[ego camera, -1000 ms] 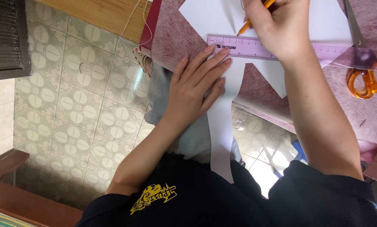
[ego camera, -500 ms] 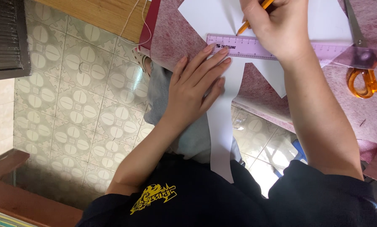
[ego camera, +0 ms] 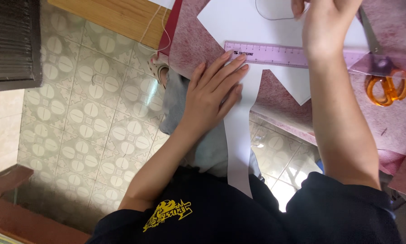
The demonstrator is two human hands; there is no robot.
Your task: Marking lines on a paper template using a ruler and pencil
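My left hand [ego camera: 212, 92] lies flat, fingers together, on a white paper cut-out [ego camera: 239, 149]. Its fingertips touch the left end of a purple plastic ruler [ego camera: 275, 53]. The paper rests on a mottled pink tabletop [ego camera: 194, 40], and a narrow strip of it hangs over the edge toward my lap. My right hand [ego camera: 323, 27] is above the ruler at the top edge of the view, fingers pinched together. The pencil it held a moment ago is hidden. A thin curved pencil line [ego camera: 271, 17] shows on the paper beside it.
Orange-handled scissors [ego camera: 386, 86] lie on the table to the right, partly under the ruler's clear end. Below the table are a patterned tile floor [ego camera: 90, 117], a sandalled foot [ego camera: 160, 72], a wooden board [ego camera: 117, 18] and a dark slatted unit [ego camera: 11, 43] at left.
The orange pencil tip that showed left of my right hand is no longer visible. My right hand has shifted slightly up and right. My left hand has stayed put.
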